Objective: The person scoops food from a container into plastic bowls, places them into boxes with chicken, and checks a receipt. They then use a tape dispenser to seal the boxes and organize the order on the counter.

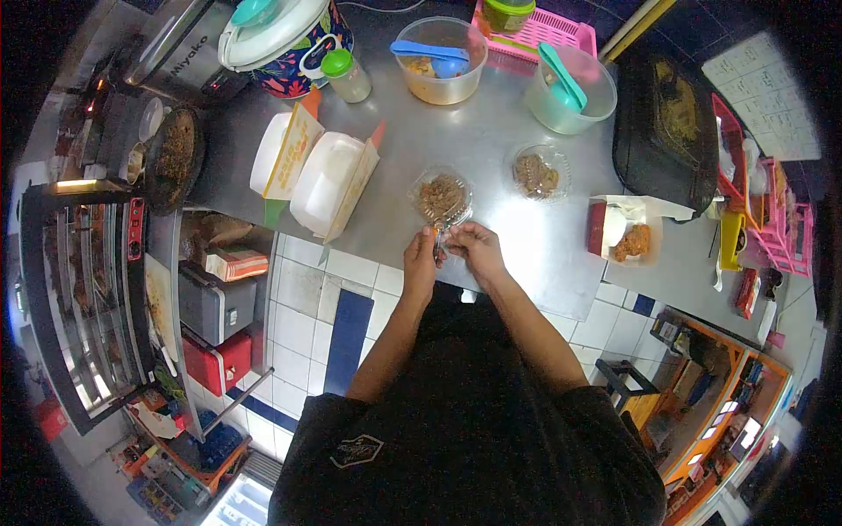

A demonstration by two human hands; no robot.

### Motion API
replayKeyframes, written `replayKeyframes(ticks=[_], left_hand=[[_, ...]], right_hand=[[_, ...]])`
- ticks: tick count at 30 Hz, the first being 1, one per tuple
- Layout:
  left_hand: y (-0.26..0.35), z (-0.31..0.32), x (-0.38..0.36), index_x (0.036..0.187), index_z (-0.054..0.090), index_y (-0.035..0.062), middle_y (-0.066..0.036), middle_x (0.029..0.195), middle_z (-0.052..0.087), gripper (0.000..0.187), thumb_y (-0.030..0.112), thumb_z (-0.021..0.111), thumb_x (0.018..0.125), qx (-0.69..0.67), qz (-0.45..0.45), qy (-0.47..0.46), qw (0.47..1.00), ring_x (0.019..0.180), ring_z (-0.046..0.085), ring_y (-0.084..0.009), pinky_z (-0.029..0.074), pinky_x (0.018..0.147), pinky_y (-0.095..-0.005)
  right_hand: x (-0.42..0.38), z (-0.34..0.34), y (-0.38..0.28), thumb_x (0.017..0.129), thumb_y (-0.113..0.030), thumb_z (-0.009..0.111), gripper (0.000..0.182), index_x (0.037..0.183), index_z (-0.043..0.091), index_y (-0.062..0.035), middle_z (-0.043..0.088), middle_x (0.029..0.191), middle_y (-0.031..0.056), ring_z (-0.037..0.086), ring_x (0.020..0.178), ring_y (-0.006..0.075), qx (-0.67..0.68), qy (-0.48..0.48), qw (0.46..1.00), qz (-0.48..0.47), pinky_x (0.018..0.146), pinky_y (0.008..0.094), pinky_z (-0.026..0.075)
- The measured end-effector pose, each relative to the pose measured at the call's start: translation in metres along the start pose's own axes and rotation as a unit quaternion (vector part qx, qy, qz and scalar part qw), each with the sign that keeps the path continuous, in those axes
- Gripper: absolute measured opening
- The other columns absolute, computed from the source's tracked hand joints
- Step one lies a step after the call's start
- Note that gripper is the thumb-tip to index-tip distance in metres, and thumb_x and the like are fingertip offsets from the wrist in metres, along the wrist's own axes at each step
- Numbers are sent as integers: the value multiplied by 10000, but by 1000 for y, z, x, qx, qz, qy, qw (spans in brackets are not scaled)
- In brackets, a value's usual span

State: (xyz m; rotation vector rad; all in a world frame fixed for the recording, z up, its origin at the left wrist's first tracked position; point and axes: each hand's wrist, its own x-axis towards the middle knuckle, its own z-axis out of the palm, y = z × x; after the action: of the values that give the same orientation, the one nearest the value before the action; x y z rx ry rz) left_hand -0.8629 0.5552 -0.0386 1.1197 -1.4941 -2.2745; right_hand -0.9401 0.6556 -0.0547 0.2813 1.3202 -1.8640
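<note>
A clear plastic tub of brown crumbly food (441, 197) sits on the steel counter, just beyond my two hands. My left hand (421, 254) and my right hand (475, 250) meet at its near edge, fingers pinched together. Between the fingertips is something small and shiny, too small to make out. To the right stands a second clear tub (539, 173) with similar food. Further right is an open paper box (625, 230) with a piece of fried chicken (632, 243) and something white inside.
Two white boxes (329, 186) with printed flaps stand left on the steel counter (377, 123). Behind are a round tub with a blue spoon (438, 61), another with a turquoise spoon (570, 92), and a green-lidded shaker (346, 76). A black case (664, 131) stands right.
</note>
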Motion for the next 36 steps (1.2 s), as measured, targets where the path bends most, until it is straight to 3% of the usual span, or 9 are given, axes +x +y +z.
replayKeyframes(ticks=[10,15,19,24,28,31,33,34,36], left_hand=[[-3,-7,7,865,593,65,12,684,525,380,409,472,974,77,-2,13,997,594,475,-71,360,523,-225],[5,4,-7,884,607,73,12,722,567,374,404,462,979,-24,-37,-6,999,610,503,-73,383,532,-223],[-1,6,-7,892,609,75,15,737,577,366,400,466,979,-60,-25,19,998,613,508,-72,389,535,-217],[-5,6,-6,868,603,78,14,725,569,362,401,480,974,-52,-13,23,998,601,496,-64,371,519,-212],[-8,5,-3,860,601,71,7,716,564,366,399,484,973,-14,-22,46,999,588,486,-58,359,500,-216],[-8,-1,-5,915,601,47,-5,747,568,395,420,480,969,3,-30,3,1000,572,480,-64,359,489,-217],[2,-2,-18,976,593,32,-19,791,570,432,445,466,967,-21,-63,1,998,561,477,-73,365,484,-218],[0,-6,-20,976,593,32,-19,791,570,432,445,466,967,-21,-64,-2,998,561,477,-73,365,484,-218],[-9,-21,-19,1028,581,33,-32,828,571,450,460,450,969,-26,-89,21,996,559,480,-77,373,480,-219]], right_hand=[[-4,5,-3,878,-135,638,119,911,630,-21,664,866,63,613,774,131,5,-6,1000,1,697,262,482],[-4,10,9,869,-124,644,130,878,655,6,638,772,44,533,620,110,22,6,999,-33,568,264,443],[-12,18,3,865,-127,648,146,904,662,13,631,756,42,528,601,109,18,15,999,-36,543,253,430],[-8,12,10,854,-84,635,126,915,673,20,641,771,51,533,629,112,-41,26,998,-40,608,251,439],[-3,3,23,845,-73,629,109,904,672,9,646,781,51,536,652,108,-12,21,998,-51,638,247,439],[-7,-4,10,851,-84,617,127,933,658,5,645,792,49,550,681,109,-4,-3,1000,-23,641,244,441],[-7,-21,-3,866,-94,600,151,975,637,4,639,802,38,563,714,112,-3,36,999,-35,642,242,440],[-9,-34,-11,917,-127,568,127,1010,615,-55,633,930,30,578,777,135,-3,41,999,-24,725,277,497],[-12,-50,-21,939,-155,539,170,1040,616,-41,636,928,33,594,814,143,28,92,995,-31,777,311,519]])
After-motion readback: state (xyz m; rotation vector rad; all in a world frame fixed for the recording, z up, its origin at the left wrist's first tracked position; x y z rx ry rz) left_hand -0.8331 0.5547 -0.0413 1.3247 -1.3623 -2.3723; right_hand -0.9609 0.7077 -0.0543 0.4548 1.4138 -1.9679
